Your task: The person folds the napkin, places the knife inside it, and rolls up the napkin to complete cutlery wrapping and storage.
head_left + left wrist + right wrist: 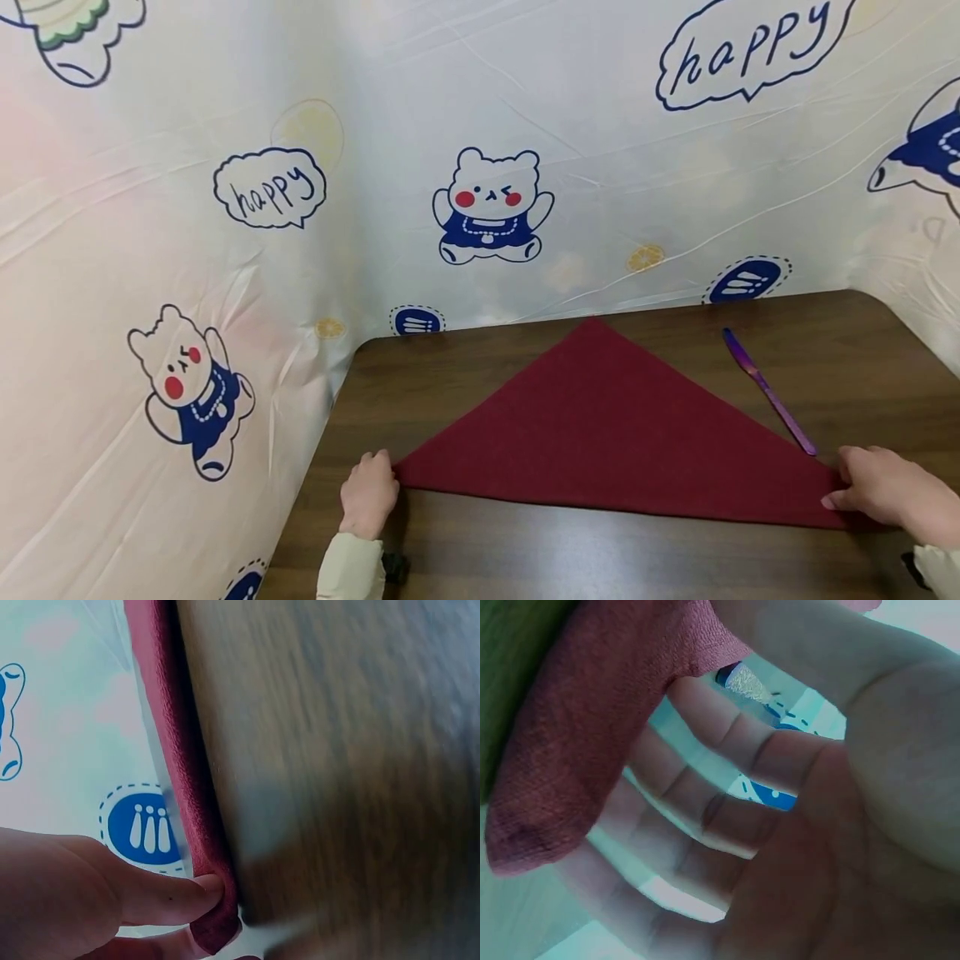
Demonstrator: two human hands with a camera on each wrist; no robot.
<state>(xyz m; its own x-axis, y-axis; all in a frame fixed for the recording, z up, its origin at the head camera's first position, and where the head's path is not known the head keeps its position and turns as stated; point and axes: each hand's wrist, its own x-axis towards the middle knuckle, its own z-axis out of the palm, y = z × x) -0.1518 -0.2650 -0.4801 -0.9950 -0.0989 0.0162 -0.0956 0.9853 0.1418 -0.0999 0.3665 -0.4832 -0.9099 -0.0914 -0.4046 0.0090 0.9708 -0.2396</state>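
Note:
A dark red cloth (600, 425) lies on the wooden table as a large triangle, its peak at the far edge and its long folded side nearest me. My left hand (370, 492) pinches the left corner; in the left wrist view the thumb (176, 896) presses on the cloth's tip (214, 926). At the opposite corner, my right hand (888, 487) holds the cloth between thumb and fingers. The right wrist view shows the cloth's end (547, 825) hanging past the curved fingers (697, 795).
A shiny purple table knife (768, 392) lies slanted behind the cloth's right slope, its handle end right at the cloth's edge. The brown table (570, 558) has rounded far corners. A pale printed sheet (600, 108) with cartoon bears hangs behind and to the left.

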